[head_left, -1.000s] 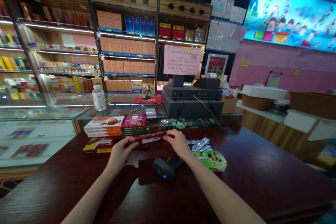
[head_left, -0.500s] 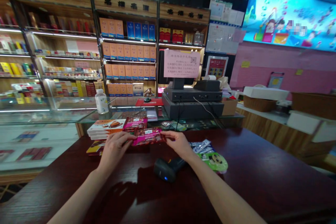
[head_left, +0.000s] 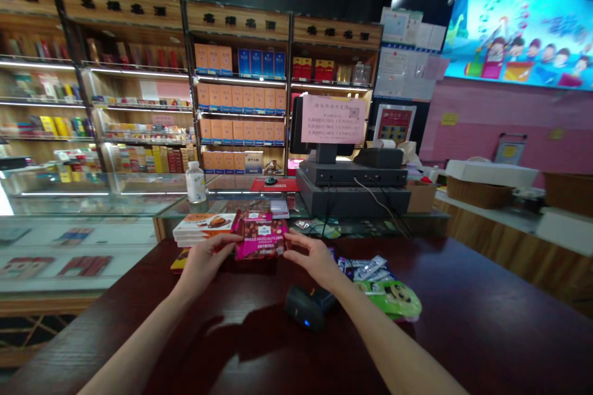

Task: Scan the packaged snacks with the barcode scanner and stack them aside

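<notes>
Left hand: half open, fingers at the edge of a glossy magenta hazelnut chocolate bar.
Right hand: half open at its other edge; grip unclear.

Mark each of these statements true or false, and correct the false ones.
1. The left hand touches the left edge of a pink chocolate bar. True.
2. The right hand grips a handheld barcode scanner. False: the scanner lies on the dark red counter, nearer the person than the hands.
3. A plastic bottle stands on the glass display case. True.
4. A green cartoon-face packet lies left of the left hand. False: it lies right of the right hand.
</notes>
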{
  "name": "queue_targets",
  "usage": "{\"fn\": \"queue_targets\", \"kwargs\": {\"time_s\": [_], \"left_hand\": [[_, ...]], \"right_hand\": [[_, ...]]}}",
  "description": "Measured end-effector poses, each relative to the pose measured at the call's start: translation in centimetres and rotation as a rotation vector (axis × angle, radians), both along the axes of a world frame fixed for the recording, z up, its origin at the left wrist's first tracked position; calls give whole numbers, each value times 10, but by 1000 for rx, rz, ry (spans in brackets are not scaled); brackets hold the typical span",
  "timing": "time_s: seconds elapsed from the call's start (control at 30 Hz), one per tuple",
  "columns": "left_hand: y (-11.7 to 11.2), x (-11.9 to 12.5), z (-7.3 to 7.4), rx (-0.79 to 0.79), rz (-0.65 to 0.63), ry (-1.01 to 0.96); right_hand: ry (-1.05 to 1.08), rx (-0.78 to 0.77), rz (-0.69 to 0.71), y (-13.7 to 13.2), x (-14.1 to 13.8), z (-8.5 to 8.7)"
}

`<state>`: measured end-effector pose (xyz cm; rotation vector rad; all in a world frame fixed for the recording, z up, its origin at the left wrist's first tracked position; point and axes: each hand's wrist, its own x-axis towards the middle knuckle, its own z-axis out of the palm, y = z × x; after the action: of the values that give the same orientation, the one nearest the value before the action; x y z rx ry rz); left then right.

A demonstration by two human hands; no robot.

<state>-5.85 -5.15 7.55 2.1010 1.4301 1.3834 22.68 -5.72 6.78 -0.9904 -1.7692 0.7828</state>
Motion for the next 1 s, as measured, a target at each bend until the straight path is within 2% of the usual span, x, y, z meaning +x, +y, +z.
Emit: {"fn": "queue_targets", "kwargs": {"time_s": [0.2,0.4,0.7,1.0], "left_hand": [[10,-11,7,-41,-31,-27],[33,-15,12,13,-118,23],[93,-29,-3,198,38,256],[120,-31,-13,111,102,447]], "right_hand": [[-21,100,-32,19,-13,-6],[-122,171,-173,40,-27,5],[-239,147,-240,78,-48,14],[-386,76,-245,102,-56,15]]}}
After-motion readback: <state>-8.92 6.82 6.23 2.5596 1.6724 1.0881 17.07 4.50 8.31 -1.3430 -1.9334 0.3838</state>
